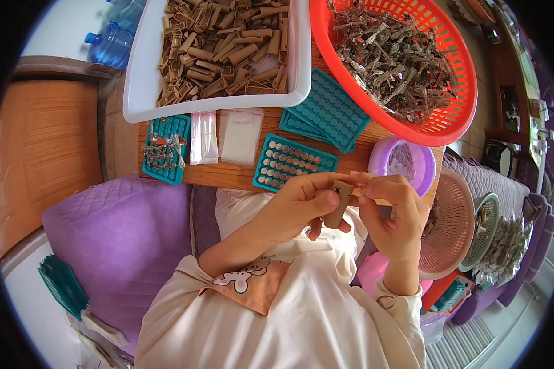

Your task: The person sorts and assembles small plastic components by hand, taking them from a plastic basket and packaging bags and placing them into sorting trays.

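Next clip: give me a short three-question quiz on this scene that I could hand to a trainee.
1. True or false: the left hand and right hand hold one tan piece between them.
2. What fills the red basket? A) grey metal clips B) blue bottles C) teal trays
3. Fill in: the white tray holds a heap of ____ pieces.

Key: 1 true. 2 A, a tangle of grey metal clips. 3 tan, like the piece in the hands.
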`<state>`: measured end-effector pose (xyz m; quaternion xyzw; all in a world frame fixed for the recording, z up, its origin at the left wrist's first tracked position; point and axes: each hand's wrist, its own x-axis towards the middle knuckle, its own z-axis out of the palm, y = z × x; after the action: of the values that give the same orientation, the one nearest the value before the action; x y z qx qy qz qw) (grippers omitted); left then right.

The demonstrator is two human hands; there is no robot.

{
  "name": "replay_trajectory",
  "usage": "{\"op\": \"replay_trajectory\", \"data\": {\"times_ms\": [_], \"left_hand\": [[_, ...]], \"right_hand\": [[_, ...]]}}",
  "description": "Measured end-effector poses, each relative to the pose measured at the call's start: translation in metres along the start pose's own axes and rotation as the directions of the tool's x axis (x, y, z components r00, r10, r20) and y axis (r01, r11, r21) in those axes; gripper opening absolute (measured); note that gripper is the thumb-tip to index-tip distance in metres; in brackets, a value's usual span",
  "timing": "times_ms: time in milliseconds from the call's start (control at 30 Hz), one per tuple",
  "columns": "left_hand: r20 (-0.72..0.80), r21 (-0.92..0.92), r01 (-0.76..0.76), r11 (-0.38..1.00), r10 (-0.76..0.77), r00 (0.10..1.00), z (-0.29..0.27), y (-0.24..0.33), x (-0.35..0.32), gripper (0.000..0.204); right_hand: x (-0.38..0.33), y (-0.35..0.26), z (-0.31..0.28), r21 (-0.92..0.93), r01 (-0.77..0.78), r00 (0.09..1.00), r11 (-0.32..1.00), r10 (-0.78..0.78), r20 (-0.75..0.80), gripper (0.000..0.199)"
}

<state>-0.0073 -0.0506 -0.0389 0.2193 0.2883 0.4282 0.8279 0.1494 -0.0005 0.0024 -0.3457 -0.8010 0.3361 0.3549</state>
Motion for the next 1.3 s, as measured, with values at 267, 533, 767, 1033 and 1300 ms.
{"op": "replay_trajectory", "data": {"times_ms": [267, 533, 767, 1033, 1300], "left_hand": [[-0.018, -0.001, 0.018, 1.0, -0.018, 1.0, -0.004, -0.003, 0.0, 0.058], [-0.09, 0.018, -0.005, 1.0, 0.006, 0.996, -0.001, -0.003, -0.001, 0.046], [0.023, 0.102, 0.119, 0.988, -0.121, 0.992, -0.01, -0.004, 0.003, 0.035], [0.101, 0.258, 0.095, 0.962, -0.124, 0.987, 0.013, 0.018, 0.006, 0.04], [-0.385, 0.783, 0.598, -0.17, 0.622, 0.682, -0.085, 0.135, 0.011, 0.029]], "right_hand": [[-0.003, 0.001, 0.004, -0.088, 0.027, 0.995, 0.996, -0.018, 0.099, 0.021], [0.001, 0.001, 0.011, -0.15, 0.001, 0.991, 0.989, 0.019, 0.136, 0.019], [0.008, 0.007, -0.008, -0.146, -0.07, 0.915, 0.987, 0.121, 0.384, 0.026], [0.001, 0.006, -0.05, -0.016, -0.082, 0.933, 0.997, 0.082, 0.351, 0.031], [-0.087, 0.046, -0.161, -0.665, -0.614, 0.773, 0.424, 0.491, -0.401, 0.019]]}}
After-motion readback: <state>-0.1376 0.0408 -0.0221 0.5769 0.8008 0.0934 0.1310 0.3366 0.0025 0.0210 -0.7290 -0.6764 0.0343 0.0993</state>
